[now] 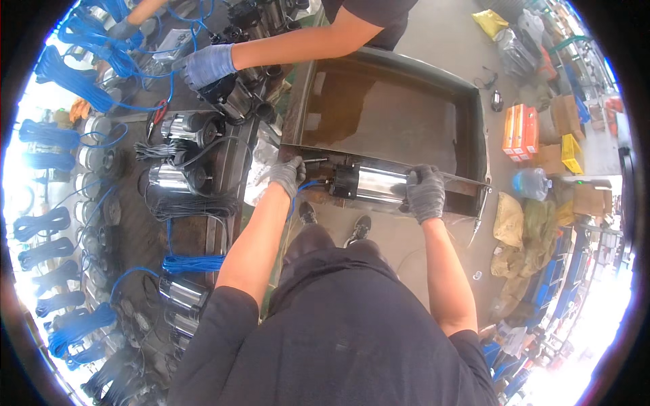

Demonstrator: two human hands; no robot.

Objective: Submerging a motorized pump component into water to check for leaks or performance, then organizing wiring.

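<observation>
A shiny steel cylindrical pump (380, 184) with a black end lies sideways on the near ledge of a metal water tank (479, 128). My right hand (426, 193), in a grey glove, is closed around the pump's right end. My left hand (289, 174), also gloved in grey, is closed just left of the pump's black end; its fingers hide what they hold. A short metal rod (315, 160) shows beside those fingertips, and whether it is gripped I cannot tell. A blue cable (311, 184) runs from the black end past my left hand.
On the bench (210, 237) to my left lie several steel pumps (169, 177) and coiled blue cables (193, 263). Across it reaches a co-worker's gloved hand (208, 66). Orange boxes (520, 132), a water jug (531, 184) and sacks (509, 220) stand on the right.
</observation>
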